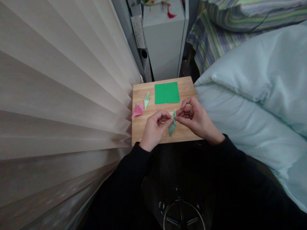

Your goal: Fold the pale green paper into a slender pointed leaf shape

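A small wooden table [185, 86] stands in front of me. My left hand [154, 129] and my right hand [195, 118] both pinch a narrow folded green paper piece [172, 126] just above the table's front half. The paper points up and down between my fingertips. A flat green paper square [167, 93] lies at the back of the table. Left of it rest a pale green folded paper figure [146, 100] and a pink folded paper figure [137, 110] near the left edge.
A pleated beige curtain [59, 95] fills the left side right up to the table. A pale blue pillow and duvet [254, 95] press against the table's right edge. Behind stands a grey cabinet [165, 41] with a power strip [139, 32].
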Available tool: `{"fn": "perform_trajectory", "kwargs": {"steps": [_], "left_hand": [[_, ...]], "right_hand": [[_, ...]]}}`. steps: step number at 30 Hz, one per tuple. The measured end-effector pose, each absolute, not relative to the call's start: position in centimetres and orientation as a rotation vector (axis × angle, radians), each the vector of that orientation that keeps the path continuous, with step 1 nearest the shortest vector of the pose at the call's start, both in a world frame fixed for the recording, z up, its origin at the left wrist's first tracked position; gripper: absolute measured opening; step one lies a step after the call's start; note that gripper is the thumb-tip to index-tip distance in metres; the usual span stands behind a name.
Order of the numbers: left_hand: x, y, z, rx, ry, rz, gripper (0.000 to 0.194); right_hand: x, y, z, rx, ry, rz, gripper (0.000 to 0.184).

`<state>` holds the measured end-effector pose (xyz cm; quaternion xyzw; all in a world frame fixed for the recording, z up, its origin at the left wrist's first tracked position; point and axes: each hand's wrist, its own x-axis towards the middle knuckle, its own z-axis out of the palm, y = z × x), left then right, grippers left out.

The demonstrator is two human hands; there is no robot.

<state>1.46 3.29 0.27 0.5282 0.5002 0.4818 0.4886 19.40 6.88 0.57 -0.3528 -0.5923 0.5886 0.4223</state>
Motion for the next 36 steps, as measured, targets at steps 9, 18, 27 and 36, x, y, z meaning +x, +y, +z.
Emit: {"fn": "perform_trajectory", "kwargs": {"steps": [9, 18, 27, 36], "left_hand": [[1.78, 3.1, 0.73, 1.289, 1.324, 1.219, 0.012], [1.71, 3.02, 0.57, 1.306, 1.356, 1.187, 0.008], [1.78, 2.7, 0.66, 1.142, 1.2, 1.094, 0.018], [1.97, 2.48, 0.82, 1.102, 1.236, 1.102, 0.022]], "right_hand": [[19.18, 6.69, 0.24, -0.947, -1.641, 1.365, 0.014], [19.05, 6.74, -0.04, -0.971, -1.677, 1.401, 0.008], [19.05, 6.98, 0.15, -0.976, -1.535, 1.573, 0.033], [19.16, 7.05, -0.05, -0.983, -1.552, 1.642, 0.034]]}}
